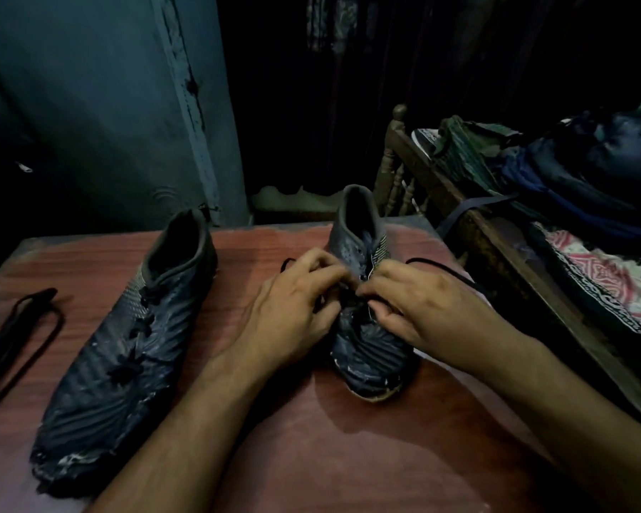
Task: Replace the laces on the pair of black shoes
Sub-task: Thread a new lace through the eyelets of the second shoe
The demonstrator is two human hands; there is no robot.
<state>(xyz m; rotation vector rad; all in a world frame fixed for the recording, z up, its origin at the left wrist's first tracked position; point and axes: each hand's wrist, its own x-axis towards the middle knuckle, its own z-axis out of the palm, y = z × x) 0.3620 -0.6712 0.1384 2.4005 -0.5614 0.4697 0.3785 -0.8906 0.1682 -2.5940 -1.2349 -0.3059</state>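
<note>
Two worn black shoes stand on a reddish wooden table (311, 457). The left shoe (126, 349) lies toe toward me, with a black lace threaded through its eyelets. The right shoe (367, 342) stands in the middle, toe toward me. Both hands are over its eyelets. My left hand (293, 309) pinches its black lace (441, 270) at the left side of the eyelets. My right hand (426, 309) pinches the same lace at the right side. Loose ends of that lace trail off to both sides behind my hands.
A loose black lace (19, 335) lies in a bundle at the table's left edge. A wooden bed frame (496, 246) with piled clothes and a dark bag (607, 161) stands close on the right. A teal wall is behind the table.
</note>
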